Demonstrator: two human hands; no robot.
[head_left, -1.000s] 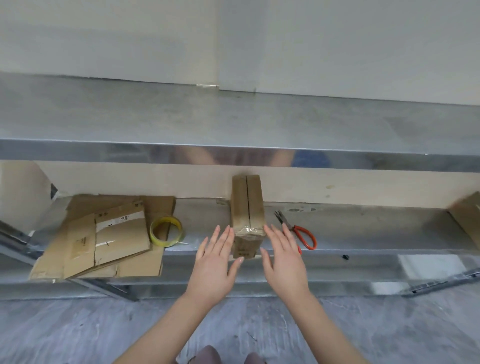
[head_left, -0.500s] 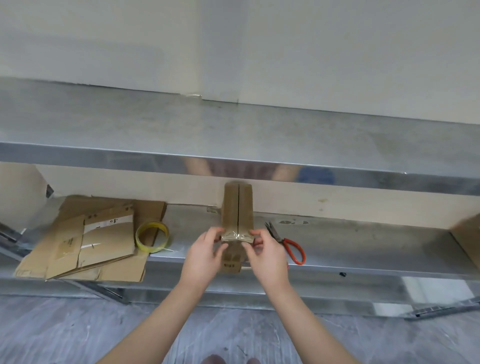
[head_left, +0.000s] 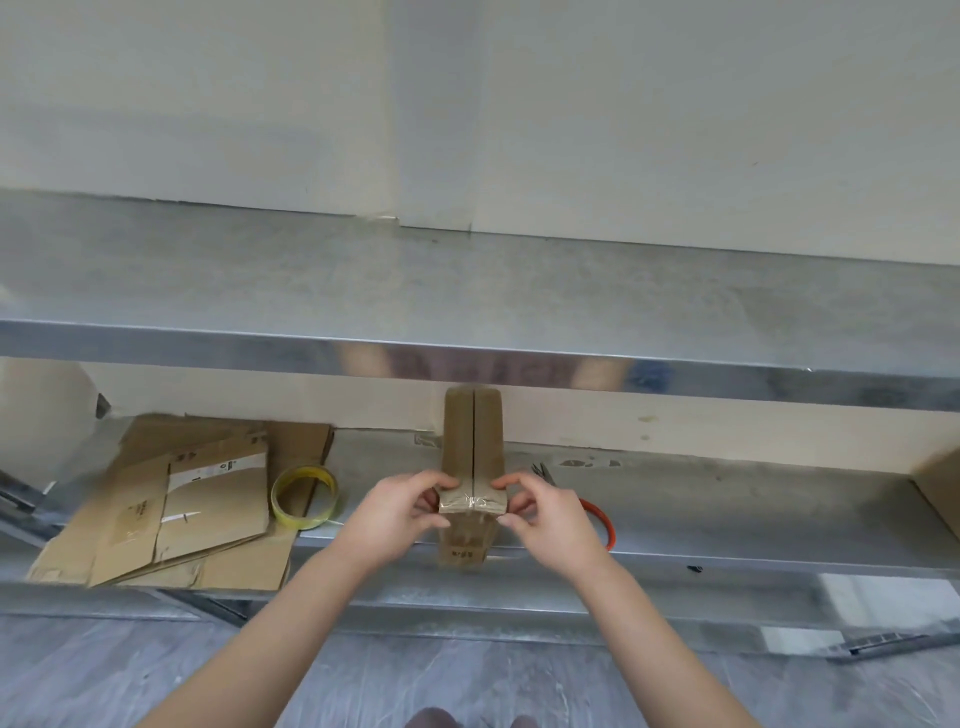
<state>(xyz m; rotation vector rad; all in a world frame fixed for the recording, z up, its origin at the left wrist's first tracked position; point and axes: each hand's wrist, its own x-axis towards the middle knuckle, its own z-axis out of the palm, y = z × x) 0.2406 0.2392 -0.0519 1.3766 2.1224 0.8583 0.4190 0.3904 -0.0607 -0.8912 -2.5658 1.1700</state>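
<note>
My left hand (head_left: 387, 512) and right hand (head_left: 551, 514) pinch the near end of the narrow cardboard box (head_left: 473, 452) on the shelf (head_left: 727, 519); scissors (head_left: 592, 512), I think, lie just behind my right.

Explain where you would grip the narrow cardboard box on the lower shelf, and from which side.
Grip the box at its near end, from the front, one hand on each long side. It runs lengthwise back under the upper shelf, so only the end at the lower shelf front edge is open to reach. The left hand and right hand pinch it there.
</note>
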